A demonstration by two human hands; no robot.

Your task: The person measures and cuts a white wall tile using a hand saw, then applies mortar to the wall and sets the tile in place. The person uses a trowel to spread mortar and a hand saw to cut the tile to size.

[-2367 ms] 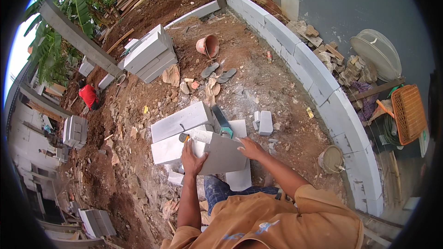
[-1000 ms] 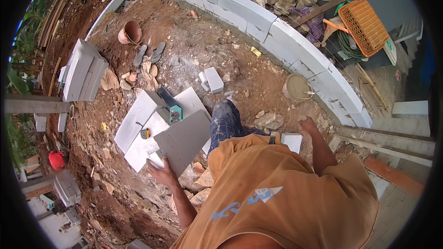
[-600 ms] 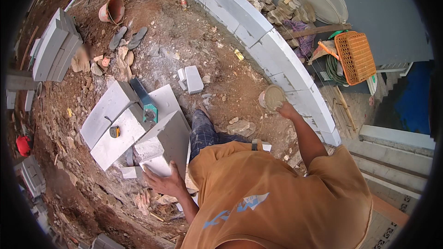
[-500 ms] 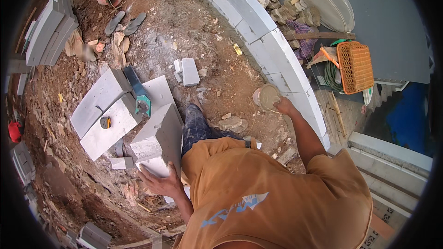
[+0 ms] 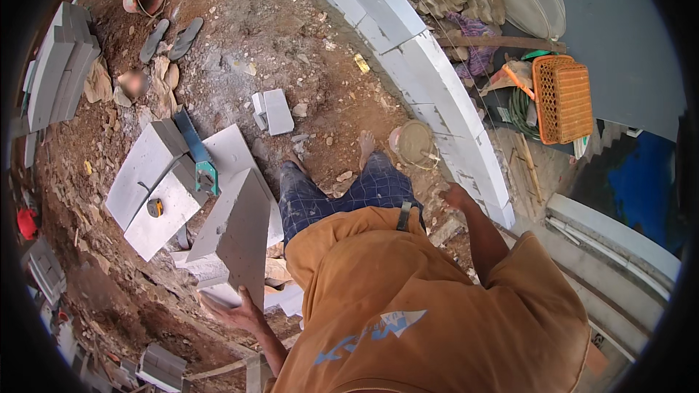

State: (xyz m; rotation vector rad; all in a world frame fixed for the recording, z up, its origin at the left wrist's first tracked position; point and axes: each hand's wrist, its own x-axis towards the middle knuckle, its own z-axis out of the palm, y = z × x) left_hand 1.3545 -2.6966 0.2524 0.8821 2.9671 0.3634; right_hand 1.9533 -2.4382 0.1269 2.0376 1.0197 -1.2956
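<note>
White and rectangular, the large block (image 5: 239, 233) tilts on our left, our left hand (image 5: 239, 310) gripping its near end; our right hand (image 5: 457, 195), half-curled near the round mortar-filled bucket (image 5: 415, 142), may be empty. The low pale block wall (image 5: 440, 87) has courses up; this block is unlaid.

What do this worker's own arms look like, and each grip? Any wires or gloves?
No wires or gloves show. The left grip and right grip are bare human hands. Both forearms are bare too. A short, loose, brown fabric sleeve covers the right upper arm; the left sleeve is hard to make out.
</note>
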